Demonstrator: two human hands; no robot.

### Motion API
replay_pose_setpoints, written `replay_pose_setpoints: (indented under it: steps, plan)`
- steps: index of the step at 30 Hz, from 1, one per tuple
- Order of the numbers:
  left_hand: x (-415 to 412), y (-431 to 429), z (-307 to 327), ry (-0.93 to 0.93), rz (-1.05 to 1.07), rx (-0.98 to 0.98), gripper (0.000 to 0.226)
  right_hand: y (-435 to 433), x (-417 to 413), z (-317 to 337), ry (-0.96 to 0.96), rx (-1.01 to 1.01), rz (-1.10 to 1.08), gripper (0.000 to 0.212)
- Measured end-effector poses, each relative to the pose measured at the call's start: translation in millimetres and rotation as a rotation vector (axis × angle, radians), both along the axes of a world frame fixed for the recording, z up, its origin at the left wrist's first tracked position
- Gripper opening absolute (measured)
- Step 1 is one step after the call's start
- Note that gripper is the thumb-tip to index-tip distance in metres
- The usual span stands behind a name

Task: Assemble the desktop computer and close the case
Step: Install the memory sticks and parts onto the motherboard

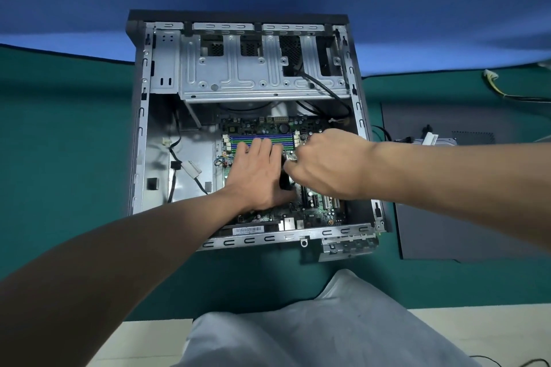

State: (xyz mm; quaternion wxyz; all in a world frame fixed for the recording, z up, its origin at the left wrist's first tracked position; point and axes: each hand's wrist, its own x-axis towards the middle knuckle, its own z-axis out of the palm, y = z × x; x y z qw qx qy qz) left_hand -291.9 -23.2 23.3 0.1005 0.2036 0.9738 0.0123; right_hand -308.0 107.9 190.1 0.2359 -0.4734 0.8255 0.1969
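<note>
Two hands close together over the motherboard [268, 125], inside the open desktop case [140, 128] lying on the green mat [59, 128].
The left hand [256, 176] lies with straight fingers just below the memory slots [259, 140]. The right hand [325, 164] is curled against a black part [285, 180] between them; I cannot tell whether it pinches anything. The side panel [447, 232] lies off to the right, so the case is not yet closed. Likely risks: uneven pressure seating the part crooked or flexing the board, and a loose black cable [174, 176] getting trapped later under the panel.
</note>
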Motion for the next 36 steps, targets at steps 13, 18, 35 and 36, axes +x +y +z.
replay_pose_setpoints:
  steps: [13, 18, 35, 36]
  plan:
    - [0.2, 2.4, 1.2, -0.003, 0.020, -0.016, 0.089, 2.9, -4.9, -6.7, -0.351, 0.060, -0.740, 0.024]
    - [0.1, 0.3, 0.7, -0.016, 0.015, 0.013, 0.085, 7.9, 2.7, -6.3, 0.050, 0.030, 0.143, 0.021]
    - [-0.1, 1.4, -2.4, 0.003, 0.010, -0.010, 0.087, 18.2, 4.6, -5.9, 0.013, 0.024, 0.085, 0.017]
    - [-0.2, 1.5, -2.3, 0.006, 0.006, -0.007, 0.088, 15.7, 7.4, -8.1, -0.003, 0.005, 0.032, 0.015]
